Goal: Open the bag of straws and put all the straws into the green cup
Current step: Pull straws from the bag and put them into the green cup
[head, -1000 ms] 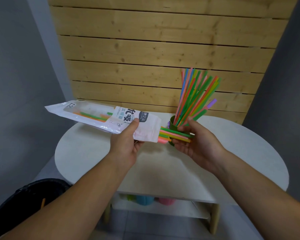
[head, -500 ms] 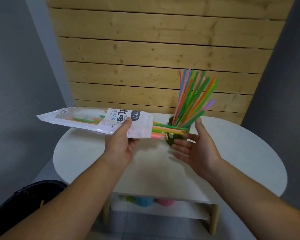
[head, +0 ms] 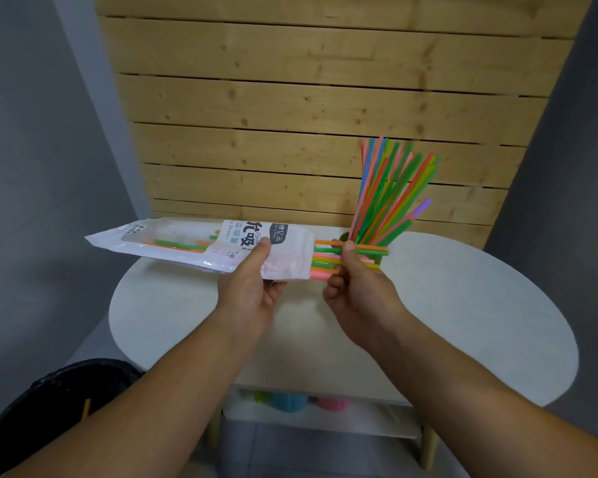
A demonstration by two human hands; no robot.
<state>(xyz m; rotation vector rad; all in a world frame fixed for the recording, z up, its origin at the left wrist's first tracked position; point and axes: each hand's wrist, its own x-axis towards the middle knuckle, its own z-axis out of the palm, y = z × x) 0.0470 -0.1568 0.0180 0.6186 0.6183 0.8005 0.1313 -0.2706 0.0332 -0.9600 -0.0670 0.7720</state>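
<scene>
View from a head camera, looking down past two bare forearms at a white oval worktop (head: pixel 463 305).

The left grip (head: pixel 252 291) is closed on a clear and white printed bag of straws (head: pixel 201 246), thumb on top and fingers underneath, close to the bag's open mouth. The bag lies nearly level in the air above the worktop, and its sealed end reaches out past the worktop's left edge.

Just right of that grip, a handful of loose straws (head: pixel 325 251) in orange, green, yellow and pink pokes out of the bag's mouth. The right grip (head: pixel 359 288) is closed on their ends, thumb pressed on top and fingers curled below. The two grips are near each other but apart.

Directly behind the right grip stands the green cup (head: pixel 343 237), mostly hidden by it. A fan of upright straws (head: pixel 390 194) rises from the cup and leans right.

Bare worktop spreads wide to the right of the right grip and toward the near edge. A wooden slat wall (head: pixel 290 132) closes off the back. Below the left forearm, off the worktop's left edge, stands a black bin (head: pixel 49 408).
</scene>
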